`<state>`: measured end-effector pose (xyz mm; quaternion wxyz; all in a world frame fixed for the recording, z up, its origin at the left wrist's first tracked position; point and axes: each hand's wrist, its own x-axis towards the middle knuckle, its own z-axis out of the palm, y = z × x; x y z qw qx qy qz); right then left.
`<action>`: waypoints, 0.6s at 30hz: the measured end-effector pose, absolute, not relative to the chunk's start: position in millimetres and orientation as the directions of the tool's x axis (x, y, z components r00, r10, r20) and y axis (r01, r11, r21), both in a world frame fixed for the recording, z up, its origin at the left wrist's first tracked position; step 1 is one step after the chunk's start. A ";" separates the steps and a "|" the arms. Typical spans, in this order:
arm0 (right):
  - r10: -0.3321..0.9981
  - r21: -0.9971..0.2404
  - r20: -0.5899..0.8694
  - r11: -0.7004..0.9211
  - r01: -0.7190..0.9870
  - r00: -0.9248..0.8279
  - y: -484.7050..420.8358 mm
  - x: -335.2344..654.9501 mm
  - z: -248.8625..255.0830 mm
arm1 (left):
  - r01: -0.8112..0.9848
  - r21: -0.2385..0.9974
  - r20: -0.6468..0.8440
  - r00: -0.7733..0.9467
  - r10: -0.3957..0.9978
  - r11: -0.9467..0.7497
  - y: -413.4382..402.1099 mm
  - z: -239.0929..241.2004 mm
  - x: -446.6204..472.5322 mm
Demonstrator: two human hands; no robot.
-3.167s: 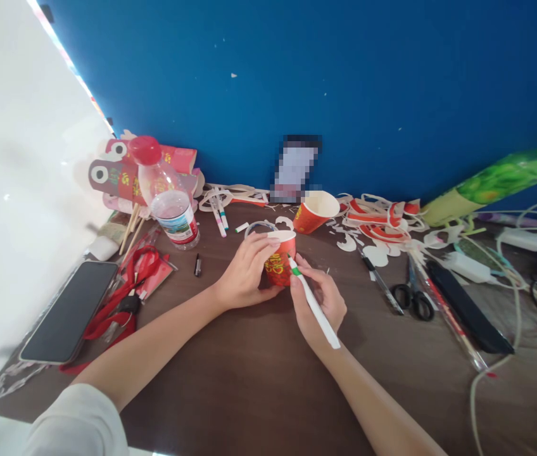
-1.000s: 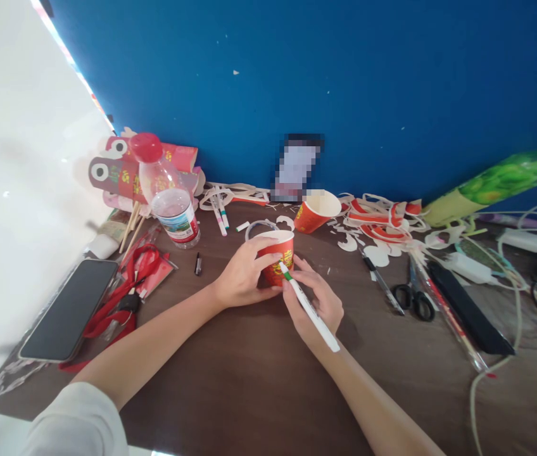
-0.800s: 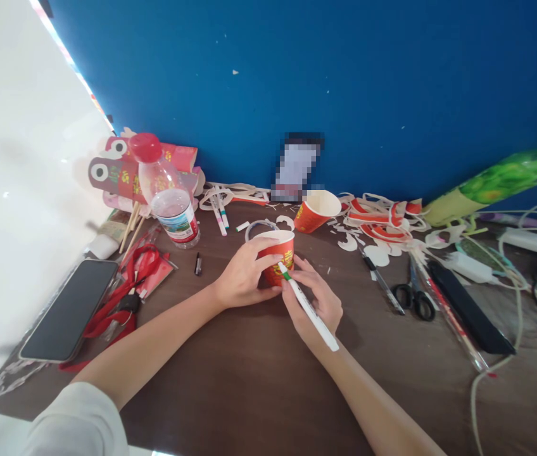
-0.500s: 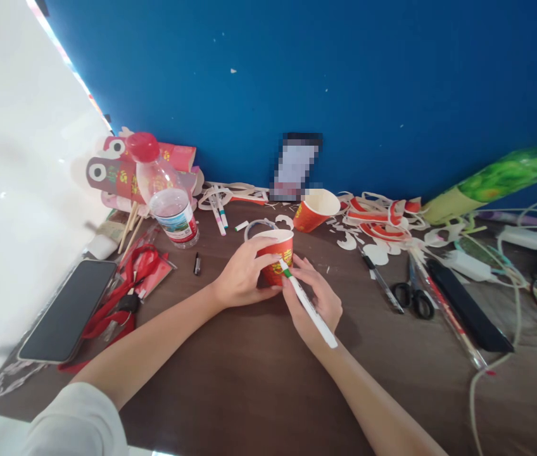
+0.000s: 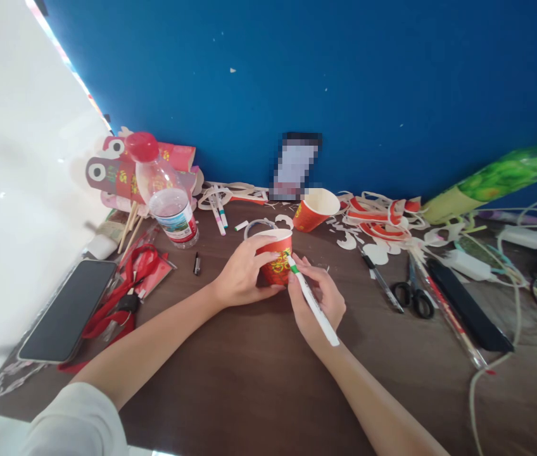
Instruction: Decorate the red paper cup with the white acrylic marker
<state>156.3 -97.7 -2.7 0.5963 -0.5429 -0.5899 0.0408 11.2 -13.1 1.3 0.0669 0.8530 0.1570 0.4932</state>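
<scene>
A red paper cup [image 5: 275, 273] with yellow lettering stands upright on the dark table. My left hand [image 5: 244, 273] wraps round its left side, fingers across the front. In my right hand [image 5: 320, 297] is a white marker with a green band [image 5: 313, 305], its tip at the right part of the cup's lettering. Whether the tip touches the cup is hard to tell. A clear ring of tape [image 5: 255, 225] lies partly hidden behind the cup, beside a small green-and-white marker cap [image 5: 241, 225].
Behind stands a second red cup [image 5: 313, 212] before a propped phone [image 5: 294, 168]. A bottle [image 5: 173, 215] and another phone [image 5: 69, 310] are left. Paper scraps [image 5: 377, 218], a pen [image 5: 382, 278], scissors [image 5: 413, 297] and cables [image 5: 518, 304] lie right.
My right hand and the marker have shifted slightly to the right along the cup's lettering. The cup looks turned a little; my left hand stays round it.
</scene>
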 end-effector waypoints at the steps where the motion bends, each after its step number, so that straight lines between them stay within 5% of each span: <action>1: 0.691 -0.702 0.655 0.406 0.585 0.306 -97.9 155.8 -2.5 | 0.205 0.270 0.818 0.467 0.336 -0.941 -13.0 1.1 11.1; 9: 0.719 -0.776 0.597 0.406 0.483 0.355 -99.8 152.4 -1.9 | 0.173 0.297 0.799 0.493 0.344 -0.939 -10.5 -4.7 10.4; 18: 0.658 -0.645 0.715 0.493 0.584 0.235 -99.2 155.6 0.5 | 0.199 0.252 0.850 0.422 0.315 -0.947 -9.2 -1.2 9.6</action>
